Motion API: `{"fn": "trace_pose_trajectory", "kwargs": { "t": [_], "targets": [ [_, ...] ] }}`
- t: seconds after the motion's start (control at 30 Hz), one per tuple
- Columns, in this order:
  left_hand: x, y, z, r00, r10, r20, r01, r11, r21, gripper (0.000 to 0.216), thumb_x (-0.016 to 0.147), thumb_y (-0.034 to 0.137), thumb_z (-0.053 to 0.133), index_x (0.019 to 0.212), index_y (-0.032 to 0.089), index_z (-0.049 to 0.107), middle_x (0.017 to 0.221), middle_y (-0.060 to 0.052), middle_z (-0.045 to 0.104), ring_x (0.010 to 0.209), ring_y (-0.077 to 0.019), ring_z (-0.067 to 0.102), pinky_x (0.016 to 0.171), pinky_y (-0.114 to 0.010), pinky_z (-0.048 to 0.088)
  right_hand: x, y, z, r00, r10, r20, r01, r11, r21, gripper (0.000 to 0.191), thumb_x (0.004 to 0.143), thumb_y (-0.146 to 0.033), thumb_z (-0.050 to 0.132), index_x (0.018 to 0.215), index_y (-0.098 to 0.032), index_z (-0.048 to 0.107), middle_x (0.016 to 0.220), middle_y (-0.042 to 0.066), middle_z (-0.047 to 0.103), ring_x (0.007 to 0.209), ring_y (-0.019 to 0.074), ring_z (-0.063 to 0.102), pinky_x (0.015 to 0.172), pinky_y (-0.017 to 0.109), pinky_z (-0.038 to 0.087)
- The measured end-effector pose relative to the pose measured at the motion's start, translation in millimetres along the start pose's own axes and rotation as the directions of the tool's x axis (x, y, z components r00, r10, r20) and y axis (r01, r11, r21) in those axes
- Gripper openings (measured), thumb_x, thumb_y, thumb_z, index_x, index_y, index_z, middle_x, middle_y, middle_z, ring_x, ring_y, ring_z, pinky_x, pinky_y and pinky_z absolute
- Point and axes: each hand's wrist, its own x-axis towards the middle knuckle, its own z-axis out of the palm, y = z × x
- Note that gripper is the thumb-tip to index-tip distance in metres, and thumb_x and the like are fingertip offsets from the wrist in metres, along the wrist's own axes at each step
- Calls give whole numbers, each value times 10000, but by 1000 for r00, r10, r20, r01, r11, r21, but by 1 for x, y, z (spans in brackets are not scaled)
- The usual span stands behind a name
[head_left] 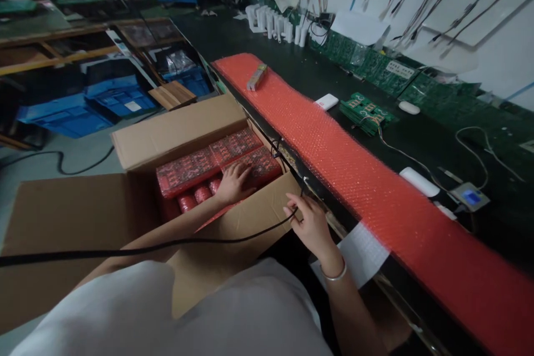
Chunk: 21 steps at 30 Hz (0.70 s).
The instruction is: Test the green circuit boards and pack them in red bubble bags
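My left hand lies with fingers spread on red bubble-wrapped packages inside an open cardboard box. Shorter rolled red bubble-wrapped bundles show beneath the long packages. My right hand hovers between a box flap and the bench edge, its fingers loosely curved and apart. A black cable passes right at those fingertips; no grip on it is visible. Along the bench edge stretches a long sheet of red bubble wrap, with a small box-cutter-like object or tape piece on top.
The dark bench carries green circuit boards, a small device with a lit display and white cylinders. Cables hang on the wall. Blue crates stand at the left. A white paper sheet hangs at the bench edge.
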Motion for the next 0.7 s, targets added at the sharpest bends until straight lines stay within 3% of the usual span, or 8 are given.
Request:
{"fn": "trace_pose_trajectory", "kwargs": {
  "t": [0.07,0.13,0.2,0.27,0.4,0.5,0.6,0.7],
  "targets": [
    [13,6,0,1000,-4,-6,4,999,-37,572,856,466,670,1345,184,581,1454,-198,520,1365,-384,464,1104,-568,426,-2,-1,3,1000,1,16,-1,1000,14,516,963,-184,553,1470,-259,488,969,52,735,915,211,704,854,378,587],
    [30,7,-9,996,-32,-85,21,992,-127,453,910,439,586,1275,173,610,1390,-186,566,1299,-338,535,1086,-518,464,-7,-1,2,1000,10,2,-10,999,34,716,940,-125,524,1598,-264,280,1024,59,731,915,203,707,871,382,600],
    [51,6,-28,980,-53,-193,3,969,-247,376,948,426,514,1191,166,634,1281,-168,619,1207,-293,599,1055,-467,503,-12,1,-4,999,33,-39,-31,999,44,832,922,-97,505,1641,-243,113,1025,59,726,886,190,706,875,376,611],
    [71,10,-56,957,-49,-287,-59,933,-354,337,963,432,488,1116,179,649,1183,-138,652,1136,-262,634,1026,-432,527,-19,4,-15,994,72,-82,-70,997,35,852,924,-104,500,1645,-229,63,993,53,726,858,182,705,858,364,620],
    [97,47,-108,925,36,-377,-223,856,-467,237,946,432,531,1023,253,665,1123,-58,665,1085,-225,655,1008,-408,540,-42,15,-48,976,145,-163,-150,988,-18,743,949,-148,500,1622,-244,199,988,49,746,869,181,720,837,359,625],
    [108,83,-129,915,138,-380,-340,773,-536,166,909,415,579,993,313,680,1043,-3,684,1010,-215,674,963,-401,560,-70,25,-84,940,230,-253,-246,969,-34,527,962,-197,518,1485,-224,470,985,55,764,887,174,736,871,353,615],
    [140,111,-131,917,232,-325,-387,718,-579,168,898,433,586,951,313,691,991,13,700,975,-208,682,911,-379,576,-109,38,-124,824,375,-425,-434,900,-47,323,955,-288,569,1247,-184,660,967,82,778,877,184,753,846,346,622],
    [209,136,-119,921,342,-185,-386,749,-538,310,906,505,537,968,247,696,1054,-27,722,1003,-211,680,894,-356,577,-149,53,-159,660,460,-594,-594,803,-37,333,932,-419,612,1119,-159,705,900,95,780,785,197,756,727,328,633]
  ]
}}
